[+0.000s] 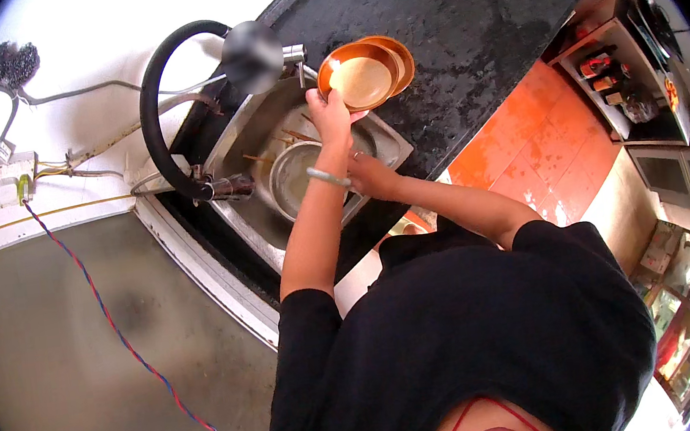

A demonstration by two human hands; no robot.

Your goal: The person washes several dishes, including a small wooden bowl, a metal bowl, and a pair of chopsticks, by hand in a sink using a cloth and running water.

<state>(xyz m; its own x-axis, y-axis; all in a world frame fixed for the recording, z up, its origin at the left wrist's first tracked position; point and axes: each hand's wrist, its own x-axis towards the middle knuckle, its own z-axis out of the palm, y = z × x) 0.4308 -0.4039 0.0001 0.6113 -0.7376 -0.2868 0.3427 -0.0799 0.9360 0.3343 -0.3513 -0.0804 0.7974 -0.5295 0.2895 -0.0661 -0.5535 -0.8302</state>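
My left hand (330,116) grips a glazed brown bowl (363,80) by its near rim, thumb on top and fingers beneath. A second brown bowl (403,63) shows behind its right side, overlapped by it; whether my fingers hold both is unclear. A pale bangle circles my left wrist. My right hand (372,175), with a ring on one finger, is lower, by the left wrist and above the sink's near side. Its fingertips are partly hidden behind my left forearm. Below, a round metal basin (280,181) sits in the steel sink (244,227), with several chopsticks (301,135) beside it.
A black hose faucet (149,110) arches over the sink's left side. Wet black countertop (457,24) extends beyond the bowls. Cables and a socket box (16,177) are on the wall at left. An open cabinet (622,75) with bottles stands across the orange tiled floor (522,144).
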